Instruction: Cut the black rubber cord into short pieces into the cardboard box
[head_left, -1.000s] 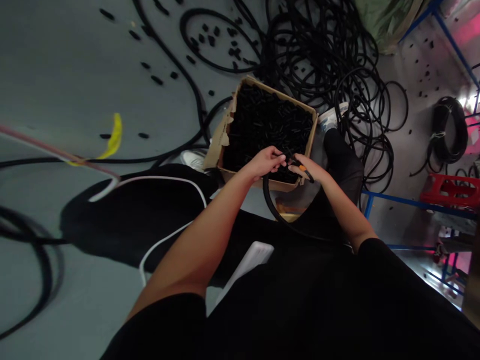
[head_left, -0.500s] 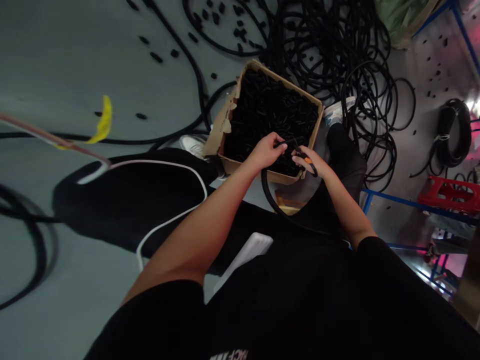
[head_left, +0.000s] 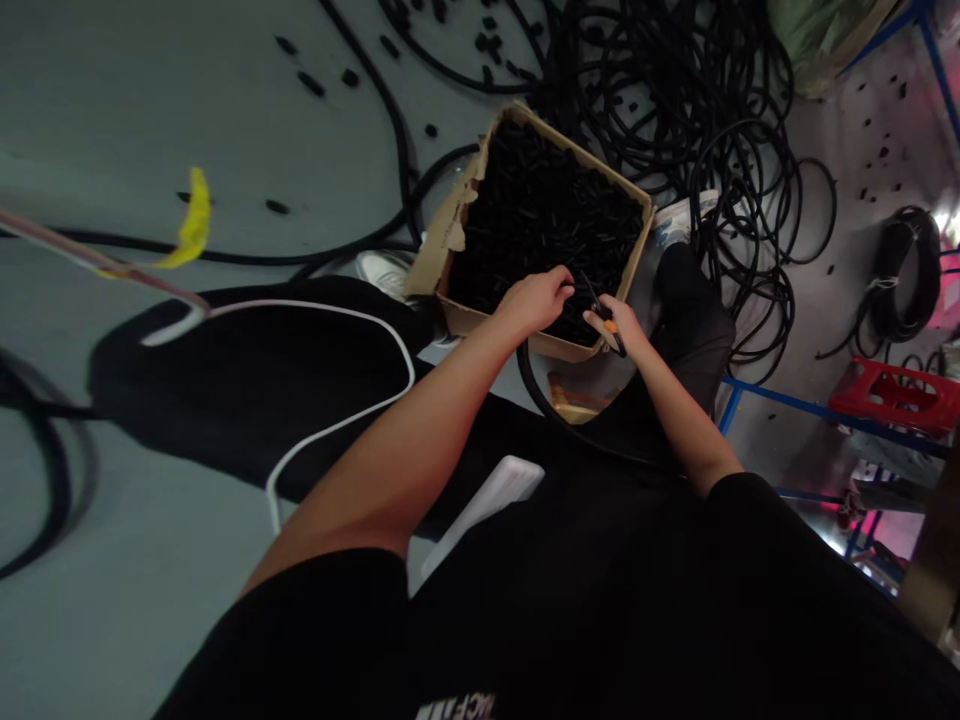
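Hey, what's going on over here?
A person is working with both hands over a cardboard box full of short black pieces. The left hand holds a black hose near its end; the right hand grips what look like scissors close by. Beyond the box, a big tangle of black hose lies on the floor.

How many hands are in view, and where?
2. Left hand: over the carton's near edge, holding a black tube. Right hand: near the carton's right corner, holding an orange-marked tool. No others visible.
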